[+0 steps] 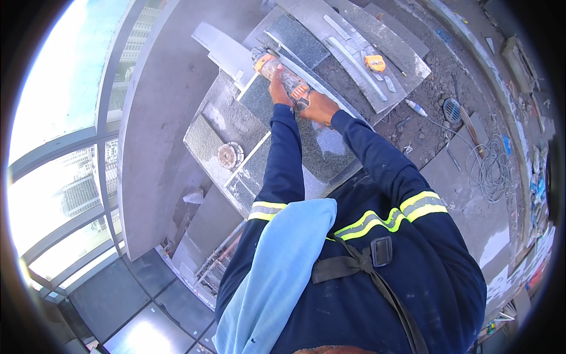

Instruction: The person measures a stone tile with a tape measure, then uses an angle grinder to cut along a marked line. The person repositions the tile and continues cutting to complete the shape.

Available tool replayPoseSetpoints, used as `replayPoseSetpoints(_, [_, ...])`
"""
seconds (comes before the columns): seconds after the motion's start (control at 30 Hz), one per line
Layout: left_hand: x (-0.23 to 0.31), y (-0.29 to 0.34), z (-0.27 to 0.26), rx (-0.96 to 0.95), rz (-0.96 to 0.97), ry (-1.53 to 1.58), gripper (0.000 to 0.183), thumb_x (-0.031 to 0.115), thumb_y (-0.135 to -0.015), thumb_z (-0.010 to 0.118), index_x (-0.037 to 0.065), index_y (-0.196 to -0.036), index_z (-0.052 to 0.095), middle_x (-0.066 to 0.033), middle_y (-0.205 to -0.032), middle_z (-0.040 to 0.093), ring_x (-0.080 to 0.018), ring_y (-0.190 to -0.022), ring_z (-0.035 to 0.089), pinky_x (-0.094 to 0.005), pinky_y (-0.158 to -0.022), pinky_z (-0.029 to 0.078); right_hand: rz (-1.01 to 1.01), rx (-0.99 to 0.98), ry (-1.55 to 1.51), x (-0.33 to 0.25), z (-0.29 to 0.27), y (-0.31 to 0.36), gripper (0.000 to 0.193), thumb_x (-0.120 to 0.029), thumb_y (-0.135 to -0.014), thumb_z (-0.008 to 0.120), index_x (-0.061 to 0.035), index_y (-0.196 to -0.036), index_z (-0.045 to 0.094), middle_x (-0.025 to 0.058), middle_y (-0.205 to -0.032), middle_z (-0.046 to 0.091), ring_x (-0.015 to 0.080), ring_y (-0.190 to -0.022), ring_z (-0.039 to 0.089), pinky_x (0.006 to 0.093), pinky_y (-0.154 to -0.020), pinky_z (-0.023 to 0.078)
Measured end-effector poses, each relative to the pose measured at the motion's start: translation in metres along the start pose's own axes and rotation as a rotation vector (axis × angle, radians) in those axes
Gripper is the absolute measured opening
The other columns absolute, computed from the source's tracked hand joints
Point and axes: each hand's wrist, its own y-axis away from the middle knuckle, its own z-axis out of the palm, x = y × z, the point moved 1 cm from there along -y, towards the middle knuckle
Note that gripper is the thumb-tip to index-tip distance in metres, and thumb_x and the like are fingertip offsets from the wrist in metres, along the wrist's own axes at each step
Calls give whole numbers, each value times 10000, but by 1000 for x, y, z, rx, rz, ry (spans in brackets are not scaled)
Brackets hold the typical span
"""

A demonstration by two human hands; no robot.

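Observation:
An orange and grey angle grinder (pixel 284 78) is gripped in both my hands over dark grey stone slabs (pixel 262 101). My left hand (pixel 279 91) is wrapped round the front part of its body. Farther back, my right hand (pixel 320 109) closes on its rear end. The grinder's head lies beside a long pale strip (pixel 324 87) that runs along the slab. Its disc is too blurred to make out. A round segmented disc (pixel 230 155) rests on a speckled slab to the left of my forearms.
An orange tape measure (pixel 375 63) lies on a board at the far right, beside narrow strips. A coiled grey cable (pixel 492 171) and a round drain cover (pixel 452 110) are on the dusty floor. A curved low wall (pixel 162 112) and windows stand left. Dust hazes the far side.

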Motion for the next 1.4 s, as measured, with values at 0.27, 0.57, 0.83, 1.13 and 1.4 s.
replayPoseSetpoints(0.27, [20, 55, -20, 361, 254, -954, 553, 471, -992, 635, -18, -1249, 634, -167, -1134, 696, -338, -1067, 662, -486, -980, 491, -4, 20, 27, 13, 5, 6, 469, -271, -772, 755, 78, -1071, 665, 202, -778, 739, 288, -608, 736, 399, -656, 585])
replayPoseSetpoints(0.57, [-28, 123, -59, 318, 367, -1835, 681, 454, -1046, 467, 157, -1633, 289, -209, -1702, 167, -391, -1598, 77, -723, -1171, 199, -39, 65, -41, 18, 11, 10, 593, -281, -746, 752, 111, -1166, 605, 208, -825, 724, 297, -559, 704, 397, -575, 568])
replayPoseSetpoints(0.83, [-25, 124, -54, 337, 357, -1855, 688, 433, -1042, 469, 136, -1634, 284, -212, -1703, 182, -394, -1599, 90, -724, -1161, 220, -43, 33, -54, 28, 15, 5, 586, -251, -752, 742, 126, -1178, 601, 218, -825, 722, 295, -562, 709, 394, -555, 570])
replayPoseSetpoints(1.13, [-22, 129, -48, 336, 324, -1853, 709, 492, -1051, 418, 144, -1644, 247, -225, -1704, 164, -403, -1599, 80, -728, -1173, 205, -69, -8, -61, 22, 10, -7, 542, -193, -758, 730, 140, -1165, 604, 179, -733, 697, 253, -519, 686, 371, -491, 545])
replayPoseSetpoints(1.4, [-22, 129, -47, 340, 365, -1859, 696, 462, -1057, 415, 102, -1633, 265, -243, -1698, 183, -412, -1596, 86, -739, -1151, 232, -86, -29, -85, 22, 12, -21, 601, -245, -735, 752, 108, -1203, 620, 215, -784, 731, 277, -549, 713, 385, -548, 574])
